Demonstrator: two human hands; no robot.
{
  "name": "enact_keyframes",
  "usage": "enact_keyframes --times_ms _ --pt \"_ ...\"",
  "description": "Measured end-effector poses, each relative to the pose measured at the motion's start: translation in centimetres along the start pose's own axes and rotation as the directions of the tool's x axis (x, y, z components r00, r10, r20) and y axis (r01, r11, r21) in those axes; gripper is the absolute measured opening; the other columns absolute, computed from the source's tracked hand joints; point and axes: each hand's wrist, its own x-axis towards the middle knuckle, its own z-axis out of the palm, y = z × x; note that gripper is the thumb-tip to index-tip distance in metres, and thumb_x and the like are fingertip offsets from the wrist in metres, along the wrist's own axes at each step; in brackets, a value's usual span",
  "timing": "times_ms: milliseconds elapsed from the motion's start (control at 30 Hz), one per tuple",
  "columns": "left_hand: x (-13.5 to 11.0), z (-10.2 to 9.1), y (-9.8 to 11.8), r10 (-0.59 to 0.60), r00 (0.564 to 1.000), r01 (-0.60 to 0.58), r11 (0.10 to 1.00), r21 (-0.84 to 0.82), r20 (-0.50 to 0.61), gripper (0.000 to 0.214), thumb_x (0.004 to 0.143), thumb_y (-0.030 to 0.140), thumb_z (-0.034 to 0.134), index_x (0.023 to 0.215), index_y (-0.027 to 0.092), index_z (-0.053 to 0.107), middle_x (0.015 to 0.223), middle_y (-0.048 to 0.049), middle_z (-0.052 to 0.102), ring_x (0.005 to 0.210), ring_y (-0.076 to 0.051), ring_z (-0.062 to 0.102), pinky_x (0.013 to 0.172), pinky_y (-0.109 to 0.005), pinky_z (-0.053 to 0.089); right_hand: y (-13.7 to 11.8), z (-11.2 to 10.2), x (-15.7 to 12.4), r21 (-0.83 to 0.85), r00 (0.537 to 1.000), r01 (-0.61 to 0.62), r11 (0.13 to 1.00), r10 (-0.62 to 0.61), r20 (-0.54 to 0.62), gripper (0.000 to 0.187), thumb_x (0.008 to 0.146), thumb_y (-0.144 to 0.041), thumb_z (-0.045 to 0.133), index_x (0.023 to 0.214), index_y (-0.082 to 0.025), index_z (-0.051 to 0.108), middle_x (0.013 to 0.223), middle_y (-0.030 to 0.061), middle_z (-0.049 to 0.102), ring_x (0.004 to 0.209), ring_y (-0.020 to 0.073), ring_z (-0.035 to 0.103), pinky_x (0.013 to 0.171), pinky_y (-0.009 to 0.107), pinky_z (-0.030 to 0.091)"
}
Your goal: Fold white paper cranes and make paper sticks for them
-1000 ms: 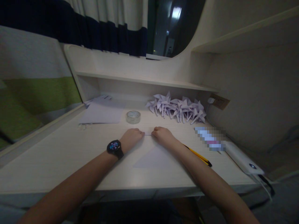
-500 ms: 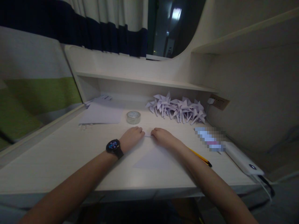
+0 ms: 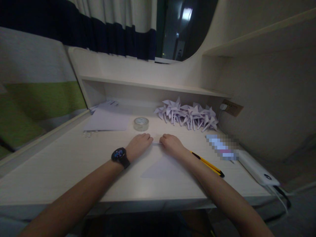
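Between my hands lies a narrow white strip of rolled or folded paper point(image 3: 156, 143), just above the desk. My left hand point(image 3: 140, 144), with a black watch on its wrist, has its fingers curled on the strip's left end. On the right end, the fingers of my right hand point(image 3: 171, 144) are curled too; both hands hide the ends. A white triangular piece of paper point(image 3: 160, 168) lies flat nearer to me, partly under my right forearm. Beside that forearm rests a yellow and black pen or cutter point(image 3: 209, 166).
A roll of clear tape point(image 3: 141, 124) stands behind my left hand. Paper sheets point(image 3: 107, 118) are stacked at the back left. Several paper pinwheels point(image 3: 190, 113) lie at the back right. A blurred phone point(image 3: 219, 146) and a white power strip point(image 3: 258, 168) with cables sit on the right.
The paper strip between my hands looks narrower than before. My right forearm has shifted slightly, showing more of the yellow and black tool. Both hands keep their places.
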Motion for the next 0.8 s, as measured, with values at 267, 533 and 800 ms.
enact_keyframes --times_ms 267,533,800 --pt "0.07 0.02 0.32 -0.022 1.0 0.022 0.999 -0.028 0.003 0.014 0.091 0.011 0.044 0.089 0.013 0.058 0.084 -0.009 0.059 0.082 -0.022 0.059 0.07 -0.034 0.046 -0.58 -0.3 -0.07 -0.031 0.999 -0.041 0.999 0.041 0.002 0.022 0.086 -0.012 0.046 0.104 -0.016 0.059 0.104 0.0126 0.061 0.097 0.0232 0.056 0.081 0.03 0.042" --pt "-0.04 -0.02 0.11 -0.017 1.0 0.016 0.998 -0.056 -0.002 0.013 0.091 0.011 0.044 0.089 0.014 0.057 0.085 -0.008 0.06 0.079 -0.021 0.059 0.069 -0.032 0.046 -0.34 -0.28 -0.08 -0.028 0.999 -0.035 0.999 0.035 -0.006 0.021 0.085 -0.012 0.046 0.103 -0.017 0.057 0.102 0.0114 0.061 0.095 0.0229 0.056 0.079 0.029 0.042" --pt "-0.28 -0.38 -0.21 -0.004 1.0 0.005 0.996 -0.089 0.012 0.016 0.092 0.014 0.043 0.09 0.014 0.06 0.086 -0.0087 0.06 0.078 -0.02 0.058 0.069 -0.032 0.044 -0.4 0.14 0.0 0.022 0.999 0.024 0.999 -0.023 -0.032 0.018 0.086 -0.019 0.049 0.098 -0.017 0.062 0.099 0.0101 0.063 0.095 0.0215 0.056 0.082 0.029 0.04"
